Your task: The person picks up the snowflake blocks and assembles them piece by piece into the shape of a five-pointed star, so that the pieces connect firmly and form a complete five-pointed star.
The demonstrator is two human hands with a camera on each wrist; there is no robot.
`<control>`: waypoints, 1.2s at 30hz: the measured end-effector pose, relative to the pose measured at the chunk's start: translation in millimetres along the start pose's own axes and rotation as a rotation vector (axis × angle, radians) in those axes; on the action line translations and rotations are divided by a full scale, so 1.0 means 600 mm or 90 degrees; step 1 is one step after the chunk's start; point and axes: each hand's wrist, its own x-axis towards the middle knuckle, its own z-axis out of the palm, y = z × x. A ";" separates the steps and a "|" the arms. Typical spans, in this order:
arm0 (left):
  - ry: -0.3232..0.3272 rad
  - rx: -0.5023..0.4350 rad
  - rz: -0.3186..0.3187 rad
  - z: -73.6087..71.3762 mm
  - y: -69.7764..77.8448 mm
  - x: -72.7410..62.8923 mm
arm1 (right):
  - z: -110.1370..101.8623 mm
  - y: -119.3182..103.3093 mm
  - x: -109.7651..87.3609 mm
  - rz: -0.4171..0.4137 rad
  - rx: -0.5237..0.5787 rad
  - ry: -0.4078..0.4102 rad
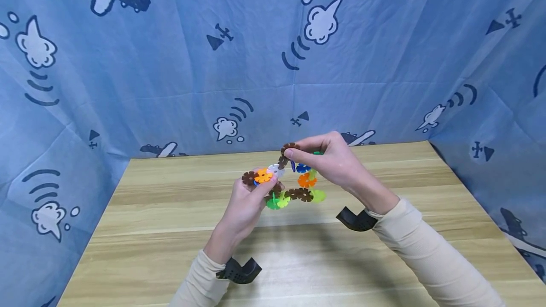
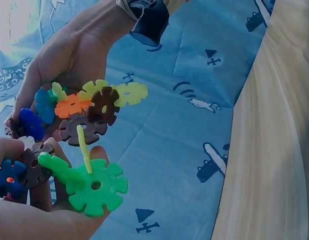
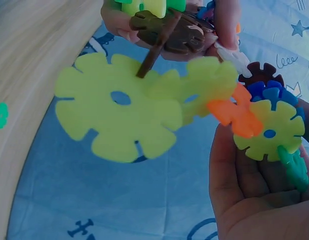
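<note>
A linked loop of notched plastic snowflake discs, in brown, orange, white, blue, green and yellow-green, hangs between both hands above the table. In the head view my left hand [image 1: 246, 202] pinches it near an orange disc [image 1: 263, 176] and a white disc [image 1: 275, 170]. My right hand [image 1: 337, 159] pinches a brown disc [image 1: 290, 146] at the top between thumb and fingers. Two green discs [image 2: 98, 186] stick out by the left fingers in the left wrist view. Large in the right wrist view is a yellow-green disc [image 3: 119, 127], joined to another.
Under the hands lies a wood-grain table [image 1: 170, 231]. A blue printed curtain [image 1: 264, 60] stands behind it and along both sides. In the right wrist view a small green piece [image 3: 0, 115] shows against the table. Black wrist mounts [image 1: 357, 219] jut from both cuffs.
</note>
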 end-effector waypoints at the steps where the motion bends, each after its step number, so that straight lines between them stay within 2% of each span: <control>1: 0.000 -0.003 0.001 0.000 -0.001 0.000 | 0.001 0.000 0.000 -0.002 -0.003 0.000; 13: -0.013 0.008 0.000 -0.004 -0.002 0.001 | 0.000 0.001 0.002 0.014 -0.011 -0.010; 29: 0.003 0.024 -0.017 -0.002 -0.001 0.003 | 0.000 0.002 0.006 0.023 -0.008 -0.014; 36: 0.008 0.002 -0.027 -0.003 -0.006 0.006 | 0.003 0.004 0.006 0.040 0.001 -0.012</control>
